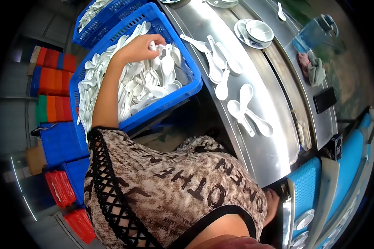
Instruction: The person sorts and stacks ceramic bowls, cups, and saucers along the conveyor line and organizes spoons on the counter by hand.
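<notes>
My left hand reaches into a blue plastic basket piled with white soup spoons. Its fingers are closed around the handle of a white soup spoon, just above the pile. Low on the right, my right hand hangs beside the near end of the steel table. My patterned shirt covers part of it, and its fingers are too hidden to read. Several loose soup spoons lie on the table, with another group overlapping closer to me.
Stacked small dishes sit farther up the table. Along its far side are a water bottle, cloths and a phone. A second blue basket adjoins the first. Blue racks stand at lower right.
</notes>
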Demonstrator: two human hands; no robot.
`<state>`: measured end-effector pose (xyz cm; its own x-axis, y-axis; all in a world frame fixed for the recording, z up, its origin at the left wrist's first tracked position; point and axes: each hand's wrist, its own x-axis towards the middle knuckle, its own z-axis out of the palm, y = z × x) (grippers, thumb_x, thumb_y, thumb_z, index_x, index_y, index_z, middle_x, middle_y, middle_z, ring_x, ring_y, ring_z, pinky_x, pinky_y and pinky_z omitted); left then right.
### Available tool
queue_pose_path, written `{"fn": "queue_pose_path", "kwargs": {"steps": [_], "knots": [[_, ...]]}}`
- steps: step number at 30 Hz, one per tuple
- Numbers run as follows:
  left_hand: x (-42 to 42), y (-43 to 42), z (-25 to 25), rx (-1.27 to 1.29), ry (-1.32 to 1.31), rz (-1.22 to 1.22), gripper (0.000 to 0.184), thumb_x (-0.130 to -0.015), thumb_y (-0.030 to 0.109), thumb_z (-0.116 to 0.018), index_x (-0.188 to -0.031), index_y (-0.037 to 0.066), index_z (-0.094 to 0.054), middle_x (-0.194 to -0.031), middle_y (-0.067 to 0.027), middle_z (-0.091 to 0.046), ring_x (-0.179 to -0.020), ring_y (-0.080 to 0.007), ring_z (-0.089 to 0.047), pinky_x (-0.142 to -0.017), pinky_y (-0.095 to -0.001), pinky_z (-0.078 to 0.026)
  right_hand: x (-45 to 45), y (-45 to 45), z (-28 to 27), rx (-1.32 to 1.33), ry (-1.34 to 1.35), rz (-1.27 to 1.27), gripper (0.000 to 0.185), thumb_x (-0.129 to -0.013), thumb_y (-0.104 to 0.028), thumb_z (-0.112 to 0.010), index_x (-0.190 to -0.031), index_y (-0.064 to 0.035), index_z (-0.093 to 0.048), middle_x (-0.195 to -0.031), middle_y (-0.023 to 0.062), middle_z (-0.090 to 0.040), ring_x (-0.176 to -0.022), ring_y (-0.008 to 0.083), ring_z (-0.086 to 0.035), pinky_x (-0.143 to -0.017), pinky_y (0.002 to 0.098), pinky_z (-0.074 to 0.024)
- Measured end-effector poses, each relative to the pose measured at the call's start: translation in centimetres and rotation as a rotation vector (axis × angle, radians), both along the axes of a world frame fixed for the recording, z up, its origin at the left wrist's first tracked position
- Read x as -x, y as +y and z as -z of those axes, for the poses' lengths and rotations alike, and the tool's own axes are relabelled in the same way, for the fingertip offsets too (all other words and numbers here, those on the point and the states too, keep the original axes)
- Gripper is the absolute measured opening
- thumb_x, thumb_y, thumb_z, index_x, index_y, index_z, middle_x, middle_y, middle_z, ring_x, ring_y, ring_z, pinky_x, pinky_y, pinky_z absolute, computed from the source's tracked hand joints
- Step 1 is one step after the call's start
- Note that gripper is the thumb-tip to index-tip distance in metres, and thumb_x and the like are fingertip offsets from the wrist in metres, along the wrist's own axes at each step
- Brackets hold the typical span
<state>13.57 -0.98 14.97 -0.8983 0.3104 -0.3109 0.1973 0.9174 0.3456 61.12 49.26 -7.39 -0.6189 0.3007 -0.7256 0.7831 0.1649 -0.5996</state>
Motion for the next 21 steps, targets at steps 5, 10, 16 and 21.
{"fn": "queue_pose_path", "kwargs": {"steps": [5, 10, 16, 21], "knots": [[-3.8, 0.7, 3.1, -0.353, -0.085, -0.267, 0.083, -0.063, 0.021, -0.074, -0.134, 0.003, -0.034, -0.122, -0.0142, -0.048, -0.110, -0.0224, -0.048, -0.097, -0.0287, -0.034, -0.4, 4.0, -7.9, -0.055, 0.102, 0.394, 0.022, -0.088, -0.018, -0.053, -0.095, 0.0008, -0.062, -0.079, 0.0075, -0.063, -0.065, 0.0128, -0.058, -0.059, 0.0241, -0.0482], [-4.1, 1.1, 6.6, -0.050, 0.299, -0.012, 0.097, -0.059, 0.028, -0.077, -0.136, 0.000, -0.026, -0.132, -0.0233, -0.036, -0.122, -0.0341, -0.036, -0.103, -0.0366, -0.027, -10.3, 15.4, -1.9, -1.113, 0.299, 0.829, 0.034, -0.089, -0.018, -0.048, -0.114, 0.0037, -0.055, -0.108, 0.0172, -0.059, -0.099, 0.0252, -0.055, -0.091, 0.0342, -0.0410], [-4.2, 1.2, 8.3, 0.065, 0.474, 0.011, 0.082, -0.063, 0.016, -0.072, -0.135, 0.004, -0.033, -0.128, -0.0238, -0.041, -0.117, -0.0368, -0.040, -0.101, -0.0392, -0.029, -13.6, 21.0, 1.1, -1.330, -0.250, 1.031, 0.047, -0.079, -0.030, -0.058, -0.112, 0.0037, -0.055, -0.110, 0.0264, -0.056, -0.104, 0.0391, -0.054, -0.091, 0.0420, -0.0420], [-6.6, 1.4, 10.2, 0.200, 0.605, -0.093, 0.091, -0.064, 0.029, -0.077, -0.137, 0.007, -0.027, -0.124, -0.0321, -0.037, -0.117, -0.0444, -0.033, -0.098, -0.0465, -0.031, -13.6, 22.8, 1.1, -0.825, 0.020, 0.827, 0.038, -0.072, -0.024, -0.063, -0.098, 0.0030, -0.064, -0.090, 0.0160, -0.066, -0.081, 0.0240, -0.062, -0.075, 0.0338, -0.0474]]}}
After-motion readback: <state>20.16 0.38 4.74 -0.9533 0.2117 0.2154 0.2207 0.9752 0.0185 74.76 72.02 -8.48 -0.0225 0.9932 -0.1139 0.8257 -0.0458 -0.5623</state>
